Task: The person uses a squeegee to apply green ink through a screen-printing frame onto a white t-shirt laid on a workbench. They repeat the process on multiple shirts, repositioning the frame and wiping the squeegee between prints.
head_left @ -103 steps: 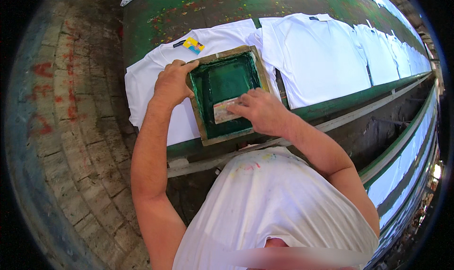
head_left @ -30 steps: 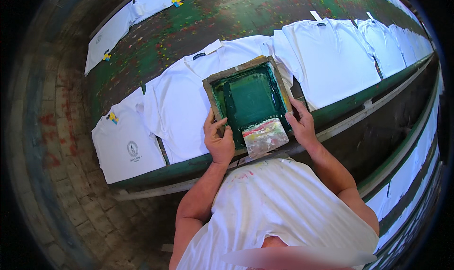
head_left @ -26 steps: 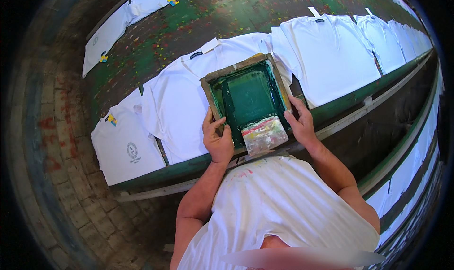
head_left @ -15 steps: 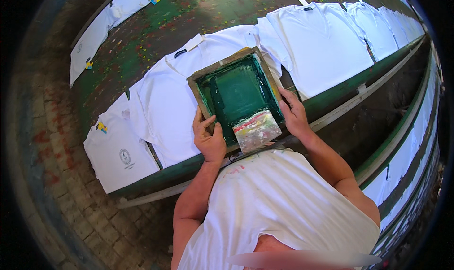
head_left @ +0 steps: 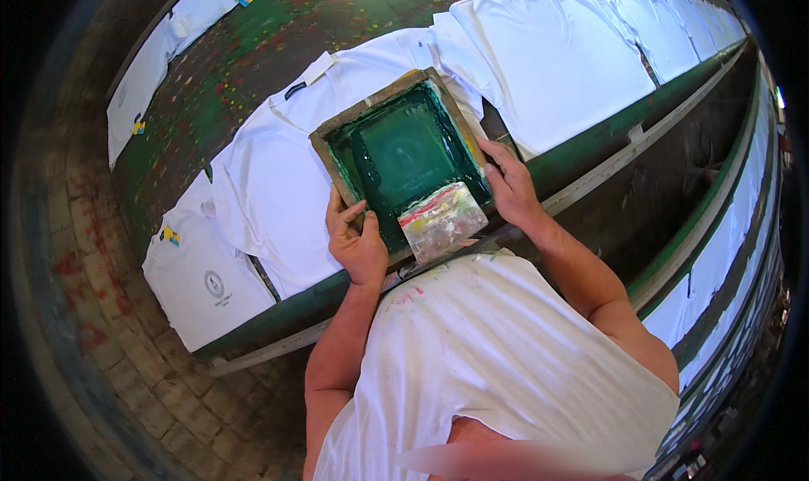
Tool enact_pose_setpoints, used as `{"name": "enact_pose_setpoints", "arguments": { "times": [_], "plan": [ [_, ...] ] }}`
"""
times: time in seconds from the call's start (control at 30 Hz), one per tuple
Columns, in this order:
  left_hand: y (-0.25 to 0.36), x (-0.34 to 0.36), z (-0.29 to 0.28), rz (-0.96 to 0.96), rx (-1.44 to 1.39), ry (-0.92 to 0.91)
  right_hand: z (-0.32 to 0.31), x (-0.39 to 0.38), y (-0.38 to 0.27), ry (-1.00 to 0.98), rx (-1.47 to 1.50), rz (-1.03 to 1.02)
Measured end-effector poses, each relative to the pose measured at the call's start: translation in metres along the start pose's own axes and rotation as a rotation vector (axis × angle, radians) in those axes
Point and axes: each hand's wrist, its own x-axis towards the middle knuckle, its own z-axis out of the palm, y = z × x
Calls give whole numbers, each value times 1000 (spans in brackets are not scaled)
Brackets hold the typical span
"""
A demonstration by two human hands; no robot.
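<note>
Between my two hands is a wooden-framed printing screen (head_left: 344,158) with green mesh. It lies over a white T-shirt (head_left: 282,178) spread on the table. My left hand (head_left: 357,241) grips the frame's near left side, thumb over the edge. On the right side my right hand (head_left: 511,182) has its fingers along the frame, closed on it. A paint-smeared squeegee (head_left: 443,221) leans inside the frame at its near end, touched by neither hand. Dark wet ink lines the inner edges of the mesh. Whatever shirt area lies under the frame is hidden.
To the left lies a white shirt with a round dark print (head_left: 216,284). More white shirts (head_left: 552,60) run along the long green table (head_left: 286,26) to the right, with others at its far left edge. A rail (head_left: 602,171) follows the near side; another shirt-covered table (head_left: 716,253) stands right.
The view has shifted a little, so the screen, hands and shirts appear slightly further left and higher. Both hands keep their hold on the frame, and the squeegee stays in it.
</note>
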Motion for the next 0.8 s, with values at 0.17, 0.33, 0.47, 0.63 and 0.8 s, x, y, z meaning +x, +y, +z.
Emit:
{"name": "enact_pose_setpoints", "arguments": {
  "times": [0.17, 0.33, 0.47, 0.63, 0.8],
  "plan": [
    [-1, 1, -2, -9, -9, -11, 3, 1, 2, 42, -41, -45],
    [4, 5, -1, -28, -9, -23, -5, 6, -16, 33, 164, 92],
    [16, 10, -11, -25, 142, -82, -25, -13, -60, -68, -130, -292],
    [43, 33, -46, 475, 807, -394, -22, -32, -108, -401, -541, -535],
    [55, 39, -57, 560, 950, -521, -8, -21, -118, -399, -623, -559]
  ]
}}
